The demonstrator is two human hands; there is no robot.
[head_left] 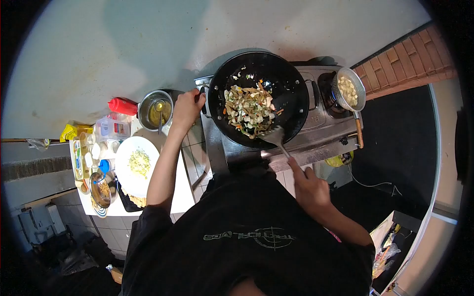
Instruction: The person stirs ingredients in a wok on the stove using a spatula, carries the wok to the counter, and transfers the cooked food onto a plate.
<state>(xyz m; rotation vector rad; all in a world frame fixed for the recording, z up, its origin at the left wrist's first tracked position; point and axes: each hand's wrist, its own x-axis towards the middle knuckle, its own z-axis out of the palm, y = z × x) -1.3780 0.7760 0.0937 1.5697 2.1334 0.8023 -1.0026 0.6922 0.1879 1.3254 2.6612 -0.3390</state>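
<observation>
A large black wok [291, 89] sits on the stove, with a heap of chopped vegetables and pale pieces [249, 109] spread over its left and middle part. My left hand [187, 109] is closed on the wok's left side handle [204, 102]. In my right hand [312, 188] is a metal spatula [276, 138], gripped by its handle. The spatula's blade rests inside the wok near its front rim, at the lower edge of the food.
Right of the wok, a strainer [356, 88] with pale chunks stands over the second burner [330, 93]. On the white table [178, 197] at left are a steel pot [167, 96] holding a ladle, a white plate [148, 172] of chopped greens, a red bottle [122, 106] and several containers.
</observation>
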